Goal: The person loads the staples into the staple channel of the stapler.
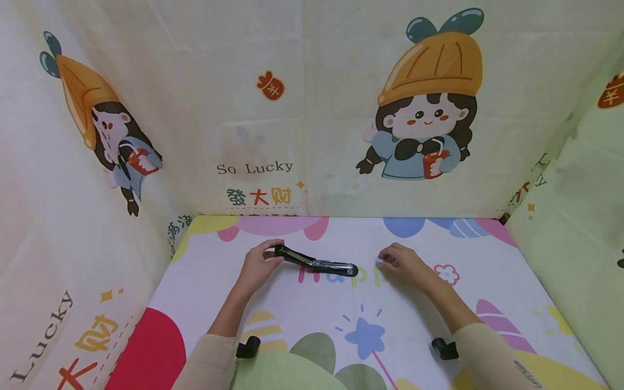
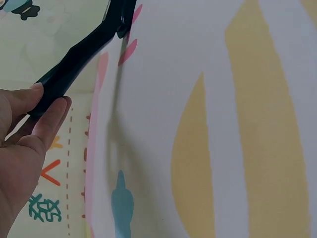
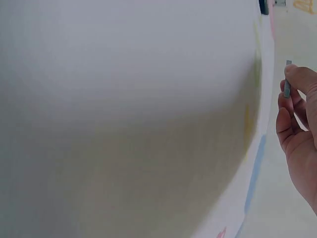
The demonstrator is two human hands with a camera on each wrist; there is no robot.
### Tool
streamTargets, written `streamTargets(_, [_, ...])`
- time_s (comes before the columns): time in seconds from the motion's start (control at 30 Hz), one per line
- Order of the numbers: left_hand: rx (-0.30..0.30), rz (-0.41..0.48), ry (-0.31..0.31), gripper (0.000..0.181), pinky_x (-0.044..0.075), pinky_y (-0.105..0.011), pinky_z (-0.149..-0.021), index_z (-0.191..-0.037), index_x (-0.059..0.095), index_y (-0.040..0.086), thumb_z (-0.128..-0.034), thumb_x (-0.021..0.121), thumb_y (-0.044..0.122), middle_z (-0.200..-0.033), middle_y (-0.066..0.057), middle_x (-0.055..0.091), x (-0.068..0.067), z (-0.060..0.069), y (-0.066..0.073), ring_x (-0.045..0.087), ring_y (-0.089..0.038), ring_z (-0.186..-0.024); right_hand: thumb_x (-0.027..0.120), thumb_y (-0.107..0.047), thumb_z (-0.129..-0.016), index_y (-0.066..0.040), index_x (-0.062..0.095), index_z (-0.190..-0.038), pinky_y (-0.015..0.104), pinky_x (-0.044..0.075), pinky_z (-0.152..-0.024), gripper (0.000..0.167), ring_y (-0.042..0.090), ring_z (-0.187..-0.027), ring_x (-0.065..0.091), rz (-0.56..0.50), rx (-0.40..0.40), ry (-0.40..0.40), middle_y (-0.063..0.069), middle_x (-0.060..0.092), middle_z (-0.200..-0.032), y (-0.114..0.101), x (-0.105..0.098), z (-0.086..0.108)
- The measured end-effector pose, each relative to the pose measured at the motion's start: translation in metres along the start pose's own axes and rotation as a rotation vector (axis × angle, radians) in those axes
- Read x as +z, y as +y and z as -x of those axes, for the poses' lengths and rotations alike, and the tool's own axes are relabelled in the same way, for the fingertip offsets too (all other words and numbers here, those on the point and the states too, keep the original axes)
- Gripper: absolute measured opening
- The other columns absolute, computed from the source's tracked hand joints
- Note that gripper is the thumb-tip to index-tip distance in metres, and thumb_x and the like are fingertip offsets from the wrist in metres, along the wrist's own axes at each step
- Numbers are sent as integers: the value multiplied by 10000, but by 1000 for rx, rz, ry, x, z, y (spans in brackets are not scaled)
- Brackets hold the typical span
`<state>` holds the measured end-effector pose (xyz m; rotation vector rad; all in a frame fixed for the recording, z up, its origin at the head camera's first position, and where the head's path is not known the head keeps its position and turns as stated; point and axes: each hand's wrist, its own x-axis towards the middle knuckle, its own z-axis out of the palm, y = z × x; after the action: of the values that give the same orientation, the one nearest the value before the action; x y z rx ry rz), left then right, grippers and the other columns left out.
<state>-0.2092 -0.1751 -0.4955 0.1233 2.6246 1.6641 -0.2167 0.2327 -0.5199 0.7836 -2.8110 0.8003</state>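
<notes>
A black stapler (image 1: pixel 335 266) lies opened out over the printed table, its metal staple channel facing up. My left hand (image 1: pixel 262 264) grips one end of it between thumb and fingers. In the left wrist view the stapler (image 2: pixel 74 62) slopes up from that hand, bent at its hinge. To the right, apart from the stapler, my right hand (image 1: pixel 401 264) pinches a small grey strip of staples (image 3: pixel 287 87) between thumb and fingers. From the head view only a pale bit of the strip shows at the fingertips.
The table (image 1: pixel 273 319) has a white cover with colourful prints. Behind it hangs a cream cloth wall (image 1: pixel 336 135) with cartoon figures, and similar cloth stands at left and right. Black cameras (image 1: pixel 248 347) sit on both wrists.
</notes>
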Motion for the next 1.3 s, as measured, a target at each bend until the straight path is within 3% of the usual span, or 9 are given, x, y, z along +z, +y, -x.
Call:
streamTargets(0.3, [16,-8,-9,452,570,-285,-804,-1282,609,96,-848,712,22,-1282,-65,629,-1,-1,-1,670,-253,-1075,731,-81,-838,-68,696,-987,283,549,-726,153,152,-822,652,-20,-61,-5,11,659,-912,-21,9,-16])
streamTargets(0.7, [14,-18,-1,429,573,-295,-805,-1245,638,166,-850,707,14,-1290,-75,623,0,0,2,666,-258,-1081,725,-129,-862,-101,718,-1028,273,554,-781,169,101,-886,648,-55,-67,-36,-30,661,-976,-49,22,-34])
streamTargets(1.03, [17,-4,-12,442,570,-279,-793,-1266,626,135,-849,709,16,-1293,-87,622,0,0,0,667,-270,-1080,710,-177,-881,-105,727,-1050,305,548,-832,183,111,-911,629,-30,-113,-81,-13,674,-1005,-70,33,-51])
streamTargets(1.3, [4,-5,-10,432,560,-263,-772,-1242,638,188,-849,712,25,-1282,-69,627,-1,0,1,668,-250,-1076,706,-184,-885,-127,732,-1033,285,532,-808,162,125,-884,587,30,-159,-96,-4,671,-977,-77,47,-61])
